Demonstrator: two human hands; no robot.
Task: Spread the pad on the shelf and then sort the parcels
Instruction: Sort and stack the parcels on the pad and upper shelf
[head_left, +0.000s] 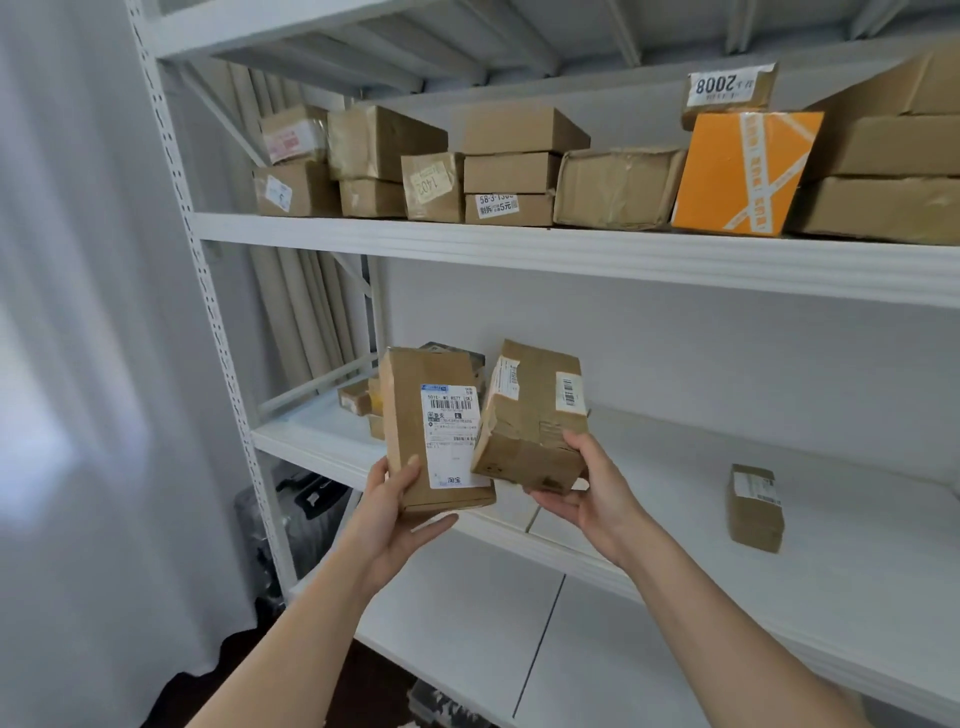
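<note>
Head cam view, so everything's seen from up top looking down at the hands, and I'll go big to small. Biggest thing is the white shelf unit (571, 249). Its upper level is packed with a row of brown parcels (511, 171) plus 1 orange box (743, 171), mostly stacked flat with labels facing out, which I'd guess is so the numbers can be read at a glance. The middle shelf (779, 499) is where the sorting seems to be happening. Its surface looks plain white, and I honestly can't tell if that's a pad already spread out or just the bare board.

Next down, the 2 boxes being held, both in front of that middle shelf's left part and touching each other at the edge. The left hand (400, 514) grips the taller parcel (431, 431) from underneath, thumb across the front, label turned toward the camera. Pretty sure that's to read it. The right hand (582, 493) cups the squarer parcel (535, 415) at its bottom corner, fingers curled under it, tilted so its stickers show too. Looks like comparing the 2 before deciding where each goes.

Smaller stuff: a lone small parcel (756, 506) lying flat well to the right on the same shelf, and a little cluster of tiny boxes (361, 400) tucked at the back left, partly hidden behind the held ones. A dark suitcase (301, 514) sits on the floor beside the frame
</note>
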